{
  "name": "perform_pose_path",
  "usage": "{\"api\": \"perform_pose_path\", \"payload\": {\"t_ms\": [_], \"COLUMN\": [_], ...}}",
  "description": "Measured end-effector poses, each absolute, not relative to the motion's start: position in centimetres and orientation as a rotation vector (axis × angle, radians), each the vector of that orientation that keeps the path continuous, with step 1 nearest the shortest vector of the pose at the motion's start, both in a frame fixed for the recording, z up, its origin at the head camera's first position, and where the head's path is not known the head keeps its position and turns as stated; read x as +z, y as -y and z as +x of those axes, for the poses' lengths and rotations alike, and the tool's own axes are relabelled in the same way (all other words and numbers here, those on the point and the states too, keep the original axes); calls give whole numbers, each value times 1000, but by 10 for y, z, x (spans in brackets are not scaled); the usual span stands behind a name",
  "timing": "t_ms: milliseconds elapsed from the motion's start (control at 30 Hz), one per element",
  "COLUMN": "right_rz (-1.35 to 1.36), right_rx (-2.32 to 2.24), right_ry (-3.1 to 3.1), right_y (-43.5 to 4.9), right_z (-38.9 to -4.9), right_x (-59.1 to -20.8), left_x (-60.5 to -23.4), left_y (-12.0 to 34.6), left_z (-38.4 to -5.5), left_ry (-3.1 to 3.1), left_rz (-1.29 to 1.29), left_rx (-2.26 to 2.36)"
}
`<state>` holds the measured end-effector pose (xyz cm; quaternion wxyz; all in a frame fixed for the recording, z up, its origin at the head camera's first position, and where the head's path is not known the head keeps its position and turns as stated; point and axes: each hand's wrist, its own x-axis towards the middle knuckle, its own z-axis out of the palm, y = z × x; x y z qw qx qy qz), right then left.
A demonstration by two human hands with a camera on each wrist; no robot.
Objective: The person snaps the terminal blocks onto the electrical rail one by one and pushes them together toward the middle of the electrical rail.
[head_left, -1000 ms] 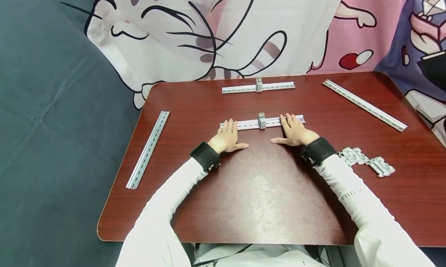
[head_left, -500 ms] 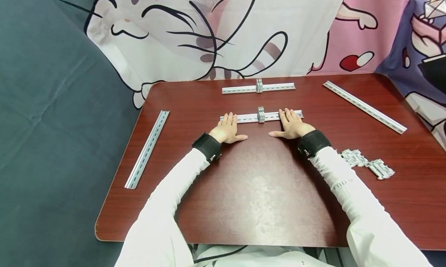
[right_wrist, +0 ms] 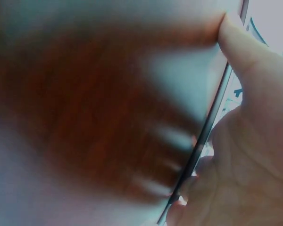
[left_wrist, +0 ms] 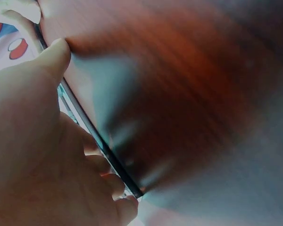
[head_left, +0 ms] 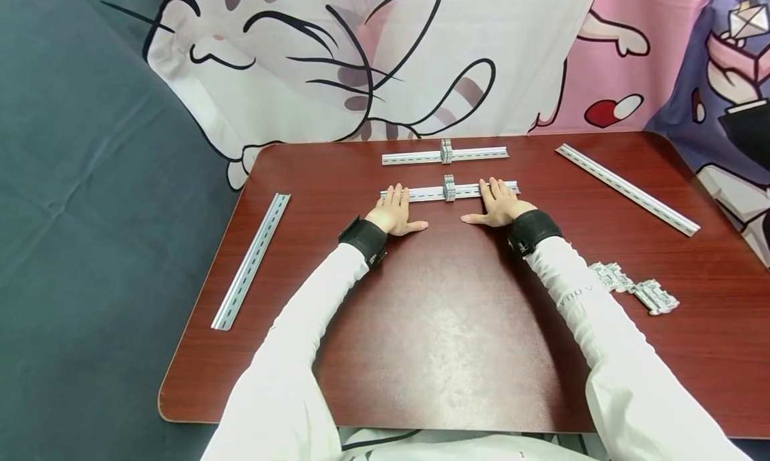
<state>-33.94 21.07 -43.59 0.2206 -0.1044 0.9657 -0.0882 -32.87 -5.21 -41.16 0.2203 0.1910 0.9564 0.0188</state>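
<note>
On my head-camera feed, with 12 o'clock pointing away from the wearer, the near DIN rail (head_left: 425, 194) lies crosswise on the far half of the brown table (head_left: 451, 354). A small pale terminal block (head_left: 449, 188) stands upright near its middle, bridging the slots.

The left hand (head_left: 394, 210) lies at the rail's 9 o'clock end, fingers straight and close together, thumb stretched toward 3. The right hand (head_left: 500, 204) mirrors it near the 3 o'clock end, fingers extended, thumb toward 9. Both are spread and grip nothing; they rest on the rail. My wrist feeds, blurred in places, show the fingers reaching over its dark edge. I take it that a hand toward each end keeps the strip square, and leaves the block uncovered between them.

At 12 o'clock, just beyond and roughly parallel, is the far DIN rail (head_left: 415, 158) with its own upright block (head_left: 446, 151); the two look deliberately lined up.

Farther out, the left bare rail (head_left: 250, 260) slants at about 8 o'clock and the right bare rail (head_left: 628, 190) at 3, seemingly set aside within reach. Around 4 o'clock, partly behind the right sleeve (head_left: 577, 300), pale loose pieces (head_left: 656, 296) lie flat, probably parked clear of the rails.
</note>
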Motion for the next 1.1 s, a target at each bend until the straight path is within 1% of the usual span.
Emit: {"api": "perform_pose_path", "payload": {"t_ms": [200, 567, 1100], "right_rz": [-275, -255, -197], "right_rx": [-245, -231, -233], "right_ry": [-2672, -2673, -2657], "right_y": [-209, -212, -208], "right_z": [-346, -363, -373], "right_x": [-430, -435, -422], "left_x": [-414, -416, -420], "left_y": [52, 50, 43], "left_z": [-341, -356, -371], "left_ry": [-2651, -2660, -2693], "left_rz": [538, 532, 491], "left_rx": [84, 150, 107]}}
